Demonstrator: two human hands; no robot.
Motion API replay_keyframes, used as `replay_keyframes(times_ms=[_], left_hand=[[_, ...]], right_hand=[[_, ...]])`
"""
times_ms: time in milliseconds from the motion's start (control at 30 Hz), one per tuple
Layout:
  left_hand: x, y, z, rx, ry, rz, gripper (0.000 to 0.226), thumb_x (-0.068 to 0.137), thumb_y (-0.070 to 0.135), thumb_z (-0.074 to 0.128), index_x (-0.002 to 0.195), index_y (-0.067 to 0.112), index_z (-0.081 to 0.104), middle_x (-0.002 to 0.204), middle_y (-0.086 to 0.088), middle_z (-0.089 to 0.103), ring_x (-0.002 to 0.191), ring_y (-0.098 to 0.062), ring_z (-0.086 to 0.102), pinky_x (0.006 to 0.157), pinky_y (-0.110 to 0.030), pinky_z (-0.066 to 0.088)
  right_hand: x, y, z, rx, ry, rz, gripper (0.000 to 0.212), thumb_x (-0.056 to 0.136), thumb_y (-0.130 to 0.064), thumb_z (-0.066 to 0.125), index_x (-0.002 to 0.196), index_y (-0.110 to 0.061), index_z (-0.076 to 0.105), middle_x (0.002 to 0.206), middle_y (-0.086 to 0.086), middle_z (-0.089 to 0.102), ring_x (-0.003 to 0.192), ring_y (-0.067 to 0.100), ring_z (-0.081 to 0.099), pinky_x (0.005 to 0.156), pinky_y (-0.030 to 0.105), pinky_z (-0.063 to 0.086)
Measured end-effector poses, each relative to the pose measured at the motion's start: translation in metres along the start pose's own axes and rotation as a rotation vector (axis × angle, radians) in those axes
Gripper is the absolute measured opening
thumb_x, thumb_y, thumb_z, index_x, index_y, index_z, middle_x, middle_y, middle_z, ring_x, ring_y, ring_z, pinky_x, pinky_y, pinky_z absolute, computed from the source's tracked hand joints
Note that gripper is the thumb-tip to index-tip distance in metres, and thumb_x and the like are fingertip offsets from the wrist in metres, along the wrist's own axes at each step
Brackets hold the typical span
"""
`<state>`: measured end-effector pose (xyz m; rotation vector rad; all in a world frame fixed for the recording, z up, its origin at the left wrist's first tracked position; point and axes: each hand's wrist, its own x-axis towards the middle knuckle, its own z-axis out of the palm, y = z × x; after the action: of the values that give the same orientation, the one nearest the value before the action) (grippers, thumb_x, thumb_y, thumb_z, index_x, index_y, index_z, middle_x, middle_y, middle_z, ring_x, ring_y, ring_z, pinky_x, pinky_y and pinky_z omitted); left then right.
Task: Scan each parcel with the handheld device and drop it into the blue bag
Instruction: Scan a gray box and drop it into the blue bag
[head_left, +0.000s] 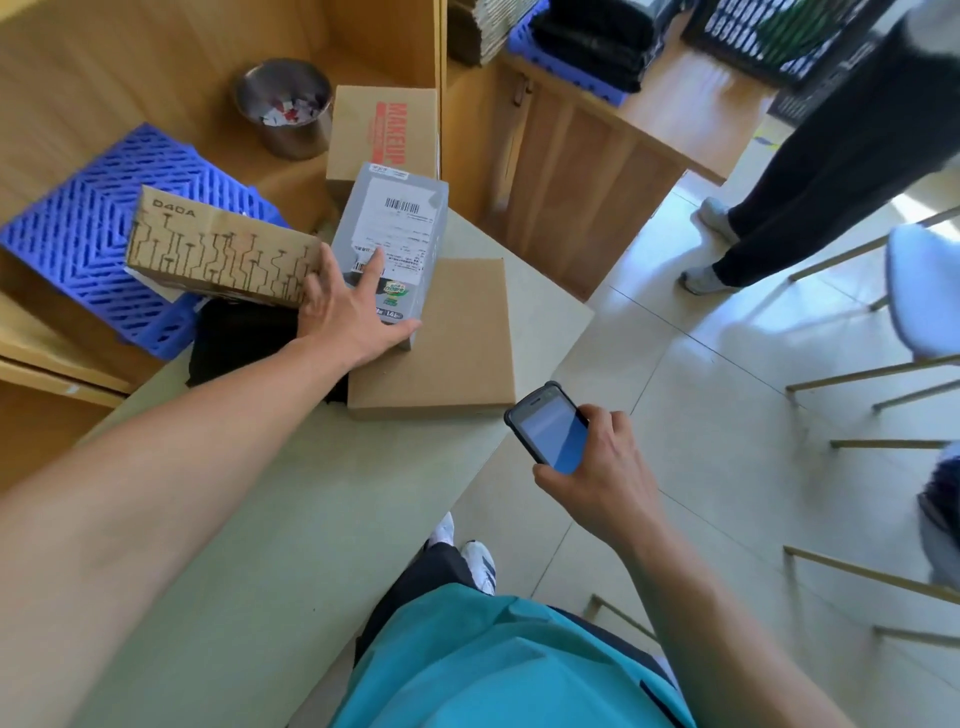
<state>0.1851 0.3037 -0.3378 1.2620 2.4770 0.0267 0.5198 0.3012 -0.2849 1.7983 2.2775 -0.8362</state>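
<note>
A grey parcel with a white barcode label lies tilted on a flat brown carton at the table's far end. My left hand rests on the grey parcel's near end, fingers spread over its label and thumb along its front edge. Left of it lies a patterned cardboard box marked D40A, touching my fingers. My right hand holds the handheld device, a dark scanner with a lit blue screen, above the table's right edge. No blue bag is in view.
The pale green table runs toward me. Blue plastic pallets, a steel bin and a MAKEUP carton sit behind. A black bag lies under the boxes. Another person's legs and chair legs stand right.
</note>
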Motion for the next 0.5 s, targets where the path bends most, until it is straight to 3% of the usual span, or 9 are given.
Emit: replay_keyframes(times_ms=[233, 500], left_hand=[[-0.048, -0.016, 0.012, 0.139, 0.223, 0.195, 0.12, 0.068, 0.07, 0.076, 0.159, 0.039, 0.003, 0.163, -0.026, -0.001, 0.137, -0.048, 0.023, 0.109, -0.059, 0.036], [-0.144, -0.056, 0.028, 0.279, 0.257, 0.27, 0.119, 0.068, 0.065, 0.078, 0.162, 0.033, 0.013, 0.162, -0.035, 0.005, 0.141, -0.051, 0.026, 0.111, -0.061, 0.035]], right_hand=[[-0.004, 0.004, -0.011, 0.019, 0.052, -0.04, 0.08, 0.073, -0.051, 0.073, 0.14, -0.026, 0.036, 0.117, -0.008, 0.038, 0.102, 0.017, 0.048, 0.076, 0.033, 0.047], [-0.017, -0.002, 0.009, 0.008, -0.023, -0.185, 0.079, 0.076, -0.05, 0.074, 0.14, -0.024, 0.036, 0.115, -0.007, 0.036, 0.098, 0.017, 0.047, 0.07, 0.03, 0.041]])
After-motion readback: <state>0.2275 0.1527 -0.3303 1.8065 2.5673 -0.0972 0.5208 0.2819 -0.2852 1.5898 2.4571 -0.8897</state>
